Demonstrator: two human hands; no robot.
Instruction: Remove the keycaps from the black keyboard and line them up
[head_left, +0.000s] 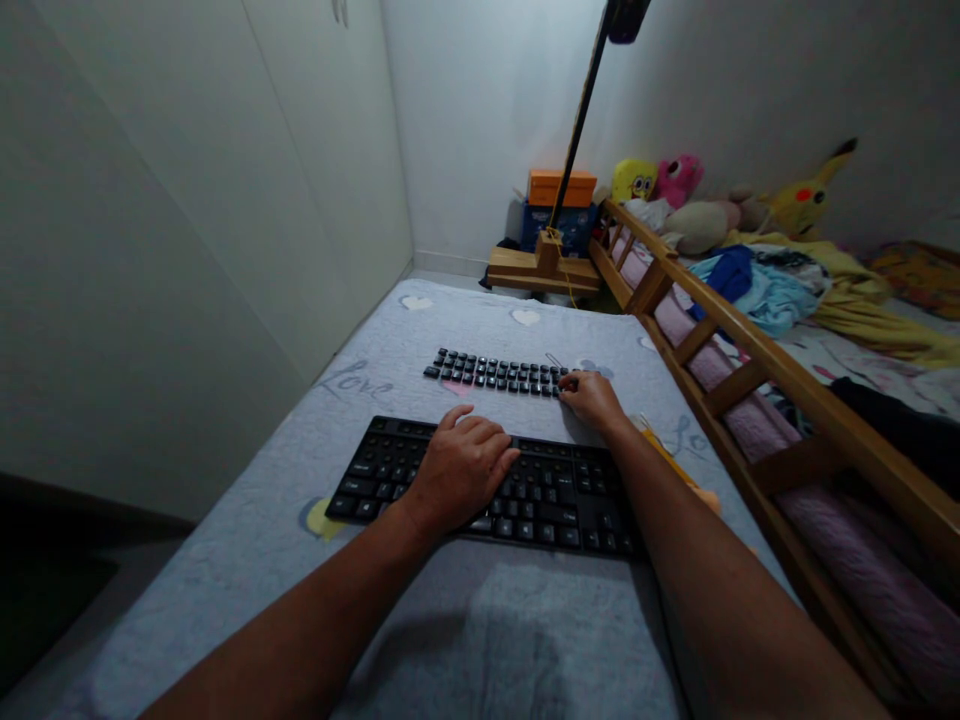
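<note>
**Left hand on keyboard, right hand at the keycap rows**

A black keyboard (544, 508) lies on a pale blue patterned cloth (262, 560), its upper rows apparently showing exposed key sockets. The left hand (461, 465) rests open, palm down, across its middle, fingers pointing toward 12 o'clock and slightly spread.

Beyond the keyboard, at 12 o'clock, loose black keycaps (491, 373) lie in neat rows. The right hand (592, 398) is at their 3 o'clock end, fingertips drawn together and touching the end of the rows; whether a keycap is pinched there cannot be told.

A thin wire-like item (553, 359) lies just past the rows, near the right fingertips. A yellow-orange object (670, 458), partly hidden, sits beside the right forearm, toward 3 o'clock. Farther off, a wooden rail (780, 370) runs along the 2-to-3 o'clock side, and an orange box (562, 188) stands near 12 o'clock.
</note>
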